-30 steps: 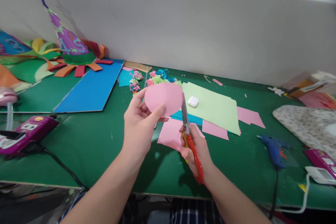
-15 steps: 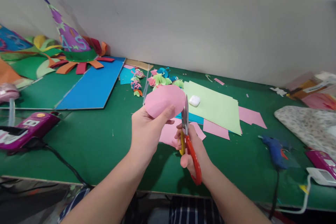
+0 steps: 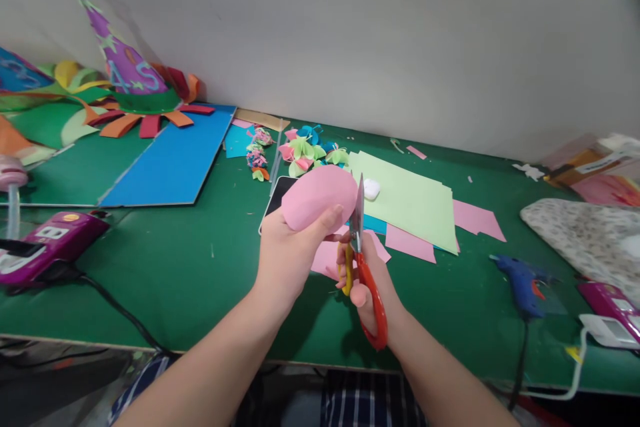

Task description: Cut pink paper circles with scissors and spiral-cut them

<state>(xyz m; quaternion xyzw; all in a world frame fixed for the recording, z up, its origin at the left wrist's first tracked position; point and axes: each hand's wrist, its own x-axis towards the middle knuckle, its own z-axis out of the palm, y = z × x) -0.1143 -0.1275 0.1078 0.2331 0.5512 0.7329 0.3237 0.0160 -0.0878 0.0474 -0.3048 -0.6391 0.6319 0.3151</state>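
Observation:
My left hand [image 3: 287, 250] is closed on a pink paper disc [image 3: 320, 195], thumb on top, holding it above the green table [image 3: 165, 260]. My right hand [image 3: 370, 283] grips red-handled scissors [image 3: 364, 267]; their blades point up at the disc's right edge. Under both hands lies a pink paper scrap [image 3: 327, 257]. A dark phone [image 3: 277, 197] shows just behind my left hand.
Light green paper [image 3: 410, 203] over blue and pink sheets lies to the right, with a small white case [image 3: 371, 189] on it. Paper flowers [image 3: 305, 150], a blue board [image 3: 170, 163], a purple cone hat [image 3: 123, 67], a blue glue gun [image 3: 523, 280], purple devices [image 3: 50, 243] surround.
Both hands dropped lower and nearer to me. The disc tilted flatter and the scissor blades closed in on its right edge. The phone came into view.

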